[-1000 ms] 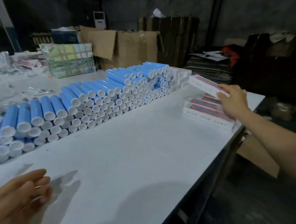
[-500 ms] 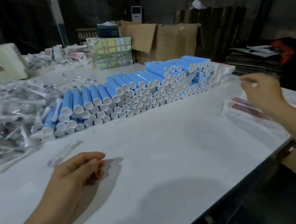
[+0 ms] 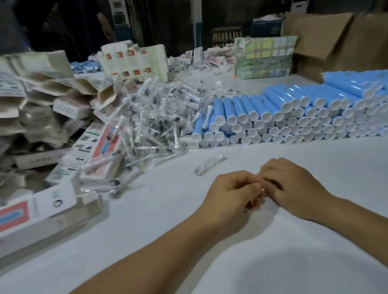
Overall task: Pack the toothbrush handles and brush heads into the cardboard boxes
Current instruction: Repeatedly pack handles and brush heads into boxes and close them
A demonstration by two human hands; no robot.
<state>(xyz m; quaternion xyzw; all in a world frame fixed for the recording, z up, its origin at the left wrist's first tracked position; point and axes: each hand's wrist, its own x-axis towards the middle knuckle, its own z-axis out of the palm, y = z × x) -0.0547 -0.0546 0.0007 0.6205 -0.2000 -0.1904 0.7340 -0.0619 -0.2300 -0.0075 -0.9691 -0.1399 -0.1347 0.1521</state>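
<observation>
Both hands meet over the white table (image 3: 314, 206), close to the middle of the view. The left hand (image 3: 231, 196) has its fingers curled inward, and the right hand (image 3: 292, 185) is curled in the same way, so that the fingertips of the two hands touch. Between them there is a very small pale thing, but it is too small to tell what it is, and I cannot tell which hand pinches it. Just beyond the hands, one wrapped brush head (image 3: 210, 164) lies alone on the table. Further back and to the left is a big loose heap of brush heads (image 3: 156, 117) in clear wrappers. To the right of this heap, the blue toothbrush handles (image 3: 304, 109) are stacked in a long neat row, with their white ends facing the person. On the left side many cardboard boxes (image 3: 40, 108) lie in a disorderly pile, and one long box (image 3: 28, 219) with a red and blue print lies nearest, at the left edge of the table. Behind the handles stand a green patterned carton (image 3: 265, 58) and a brown carton (image 3: 344, 40).
</observation>
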